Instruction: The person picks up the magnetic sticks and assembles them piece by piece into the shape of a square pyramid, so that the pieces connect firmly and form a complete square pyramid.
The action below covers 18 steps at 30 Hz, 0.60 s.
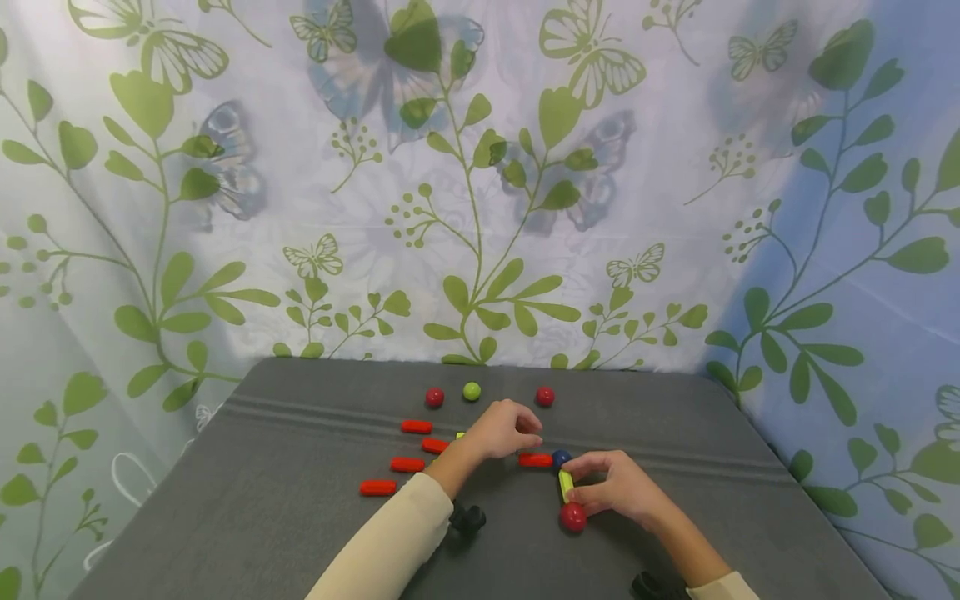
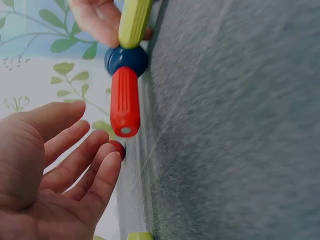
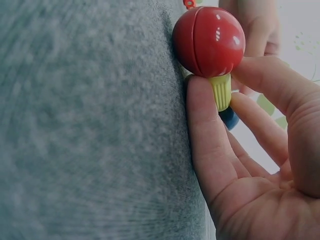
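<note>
A joined chain lies on the grey table: a red rod (image 1: 536,460), a blue ball (image 1: 561,458), a yellow-green rod (image 1: 566,483) and a red ball (image 1: 573,517). The right hand (image 1: 615,483) pinches the yellow-green rod between thumb and fingers, its fingertips right by the red ball. In the right wrist view, the red ball (image 3: 210,42) covers one end of that rod. Beside the free end of the red rod (image 2: 125,102), the left hand (image 2: 70,165) has its fingers loosely bent and holds nothing.
Several red rods (image 1: 378,487) lie to the left, with yellow-green pieces partly hidden behind the left arm. Towards the back edge sit a red ball (image 1: 435,397), a lime green ball (image 1: 472,391) and another red ball (image 1: 545,396). A leaf-patterned curtain (image 1: 480,208) hangs behind the table.
</note>
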Motion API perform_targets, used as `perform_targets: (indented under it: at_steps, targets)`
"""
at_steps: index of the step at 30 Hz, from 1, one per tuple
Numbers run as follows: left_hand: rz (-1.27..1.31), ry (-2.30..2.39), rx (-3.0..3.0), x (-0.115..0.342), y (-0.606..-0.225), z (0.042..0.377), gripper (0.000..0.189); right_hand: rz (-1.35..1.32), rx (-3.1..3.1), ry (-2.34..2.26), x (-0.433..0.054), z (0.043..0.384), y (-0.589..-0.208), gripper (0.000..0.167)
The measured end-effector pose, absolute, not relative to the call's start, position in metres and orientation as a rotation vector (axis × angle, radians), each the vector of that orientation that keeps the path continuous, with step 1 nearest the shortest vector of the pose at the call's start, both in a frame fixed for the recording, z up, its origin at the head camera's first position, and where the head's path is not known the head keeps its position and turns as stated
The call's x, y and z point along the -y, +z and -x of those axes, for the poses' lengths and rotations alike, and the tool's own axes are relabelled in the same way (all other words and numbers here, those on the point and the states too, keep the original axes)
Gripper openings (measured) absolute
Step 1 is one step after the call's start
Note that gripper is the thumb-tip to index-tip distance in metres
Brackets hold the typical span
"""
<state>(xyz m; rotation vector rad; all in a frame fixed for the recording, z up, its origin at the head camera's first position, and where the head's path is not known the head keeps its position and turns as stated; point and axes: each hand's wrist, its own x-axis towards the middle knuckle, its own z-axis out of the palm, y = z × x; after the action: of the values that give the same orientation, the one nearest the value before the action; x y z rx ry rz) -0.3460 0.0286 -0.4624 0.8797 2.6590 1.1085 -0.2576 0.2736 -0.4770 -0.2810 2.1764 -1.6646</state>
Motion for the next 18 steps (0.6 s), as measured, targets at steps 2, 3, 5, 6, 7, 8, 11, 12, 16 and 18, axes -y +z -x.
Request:
perform_targets:
  at_steps: [2, 3, 5, 6, 7, 8, 11, 12, 16, 18]
  targets:
    - [-0.861, 1.136, -2.676, -0.029, -0.462, 0.352, 0.023, 0.266, -2.182, -1.659, -0.274, 0.258, -0.478, 0.048]
    - [-0.848, 1.152, -2.682, -0.03, -0.463, 0.355, 0.022, 0.257, -2.183, -1.658, -0.274, 0.258, -0.478, 0.048]
    - [-0.815, 1.193, -2.688, -0.033, -0.463, 0.36, 0.022, 0.25, -2.185, -1.656, -0.274, 0.258, -0.479, 0.047]
    - [-0.793, 1.212, -2.689, -0.035, -0.463, 0.362, 0.023, 0.245, -2.187, -1.655, -0.274, 0.258, -0.48, 0.048]
    - [-0.767, 1.231, -2.69, -0.037, -0.463, 0.365, 0.024, 0.242, -2.185, -1.656, -0.274, 0.258, -0.48, 0.048]
    - [-0.74, 1.249, -2.693, -0.04, -0.463, 0.367, 0.025, 0.245, -2.183, -1.659, -0.274, 0.259, -0.48, 0.048]
    - [-0.663, 1.274, -2.712, -0.048, -0.463, 0.374, 0.032, 0.252, -2.171, -1.663, -0.275, 0.259, -0.481, 0.048]
    - [-0.639, 1.274, -2.72, -0.051, -0.463, 0.376, 0.035, 0.254, -2.166, -1.662, -0.275, 0.259, -0.48, 0.048]
    - [-0.585, 1.255, -2.752, -0.059, -0.463, 0.384, 0.043, 0.248, -2.16, -1.654, -0.275, 0.259, -0.479, 0.048]
    - [-0.568, 1.249, -2.749, -0.062, -0.463, 0.387, 0.046, 0.242, -2.163, -1.653, -0.275, 0.259, -0.478, 0.049]
